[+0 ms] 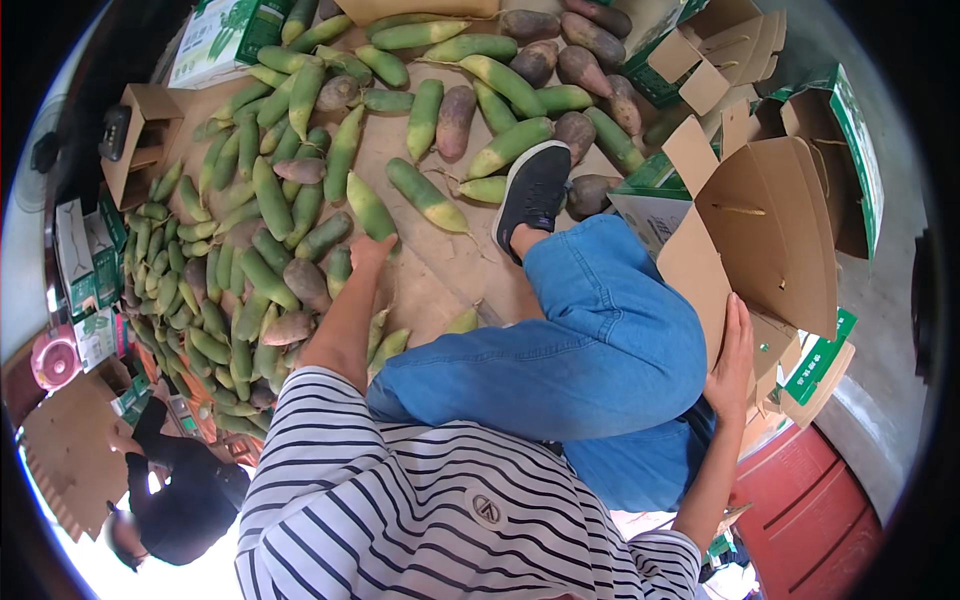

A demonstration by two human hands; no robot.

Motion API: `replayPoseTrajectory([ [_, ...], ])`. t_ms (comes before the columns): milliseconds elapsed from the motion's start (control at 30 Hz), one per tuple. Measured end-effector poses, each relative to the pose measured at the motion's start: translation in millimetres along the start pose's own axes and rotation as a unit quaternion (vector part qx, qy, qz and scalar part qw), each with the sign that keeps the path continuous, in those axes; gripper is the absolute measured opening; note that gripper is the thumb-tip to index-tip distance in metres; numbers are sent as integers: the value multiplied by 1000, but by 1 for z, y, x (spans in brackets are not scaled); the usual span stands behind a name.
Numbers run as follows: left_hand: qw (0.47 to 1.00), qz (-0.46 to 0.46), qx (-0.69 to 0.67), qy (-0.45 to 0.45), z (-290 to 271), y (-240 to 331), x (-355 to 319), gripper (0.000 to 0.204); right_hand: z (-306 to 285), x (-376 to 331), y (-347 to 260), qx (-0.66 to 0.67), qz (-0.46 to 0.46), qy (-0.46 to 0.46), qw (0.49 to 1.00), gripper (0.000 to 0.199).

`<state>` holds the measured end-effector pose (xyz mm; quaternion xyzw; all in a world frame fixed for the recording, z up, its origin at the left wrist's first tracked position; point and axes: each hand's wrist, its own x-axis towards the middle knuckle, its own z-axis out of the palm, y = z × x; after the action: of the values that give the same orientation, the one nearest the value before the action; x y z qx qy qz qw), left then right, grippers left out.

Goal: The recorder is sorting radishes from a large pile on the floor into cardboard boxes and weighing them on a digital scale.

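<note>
The long green radish (pixel 370 208) lies on the flattened brown cardboard sheet (pixel 420 270), its lower end under the fingertips of the left hand (pixel 370 252). That arm stretches straight forward from the striped sleeve, wrist extended, fingers closing on the radish end; whether the grip is complete cannot be told. Left of this radish the heap of green and purple radishes (pixel 240 270) packs tightly, leaving no gaps. Right of it a bare patch of cardboard runs to the person's black shoe (pixel 532 190) and bent, jeans-clad leg. Further right of the radish, past the knee, the right hand (pixel 733 355) rests open and flat against the lower flap of an open cardboard box (pixel 770 225), arm bent at the elbow. More boxes crowd behind that box. Far below-left of the radish, another person in black (pixel 180 490) crouches.
</note>
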<state>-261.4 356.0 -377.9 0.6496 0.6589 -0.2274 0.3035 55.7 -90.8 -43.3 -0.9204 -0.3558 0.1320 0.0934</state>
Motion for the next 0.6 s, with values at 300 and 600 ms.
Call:
replayPoseTrajectory([
  [300,921,-63,-381,-53,18,47,0,69,-4,-4,3,3,16,-3,1000,96],
  [600,812,449,-341,-151,-89,157,-220,62,-6,-6,7,17,8,-14,1000,97],
])
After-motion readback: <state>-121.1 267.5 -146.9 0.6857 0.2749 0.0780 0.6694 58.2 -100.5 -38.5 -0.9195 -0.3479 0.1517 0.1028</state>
